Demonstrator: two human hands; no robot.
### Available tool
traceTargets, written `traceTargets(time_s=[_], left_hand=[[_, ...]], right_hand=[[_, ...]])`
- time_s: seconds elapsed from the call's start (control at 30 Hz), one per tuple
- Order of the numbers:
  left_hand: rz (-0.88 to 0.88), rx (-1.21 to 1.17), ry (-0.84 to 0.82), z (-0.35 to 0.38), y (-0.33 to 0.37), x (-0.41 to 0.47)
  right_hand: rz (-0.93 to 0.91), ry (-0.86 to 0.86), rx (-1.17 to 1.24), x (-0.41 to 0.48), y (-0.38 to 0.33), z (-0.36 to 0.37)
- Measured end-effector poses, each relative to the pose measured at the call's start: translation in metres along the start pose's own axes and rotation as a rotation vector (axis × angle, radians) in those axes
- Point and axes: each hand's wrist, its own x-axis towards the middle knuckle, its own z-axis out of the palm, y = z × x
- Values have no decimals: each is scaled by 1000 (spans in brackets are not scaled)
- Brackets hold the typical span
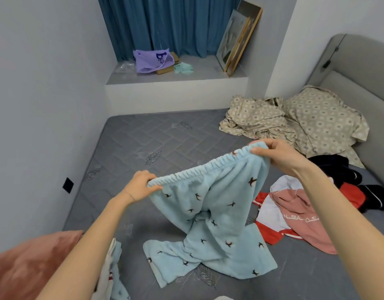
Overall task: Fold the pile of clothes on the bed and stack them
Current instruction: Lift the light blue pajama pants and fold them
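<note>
We hold the blue pajama pants (208, 213) up by the waistband, left hand (141, 185) and right hand (279, 156) each pinching an end, legs twisted onto the bed (126, 148); we judge a shake should untwist them before laying them flat

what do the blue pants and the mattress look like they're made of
Blue pants: probably fleece or a plush knit, matte and fuzzy. The surface looks thickly napped, and the cloth drapes in soft, rounded folds.
Mattress: likely a quilted fabric cover, grey with a faint sheen. Stitched diamond lines and feather motifs show on it.
</note>
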Motion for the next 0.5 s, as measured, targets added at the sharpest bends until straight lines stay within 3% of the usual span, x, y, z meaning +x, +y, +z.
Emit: traceTargets(time_s=[0.07, 0.2, 0.3, 0.4, 0.5], left_hand=[[-52, -11, -21, -5, -6, 0], [-137, -83, -239, -6, -9, -2], [-168, -152, -282, -6, -7, -4], [-177, -269, -277, -9, 3, -5], [-195, -336, -268, -20, 14, -10]], right_hand=[[48, -59, -180, 1, 5, -2], [112, -98, -627, 6, 29, 6], [220, -150, -913, 11, 55, 22], [310, -218, -1082, 12, 67, 33], [310, -201, -1092, 13, 59, 29]])
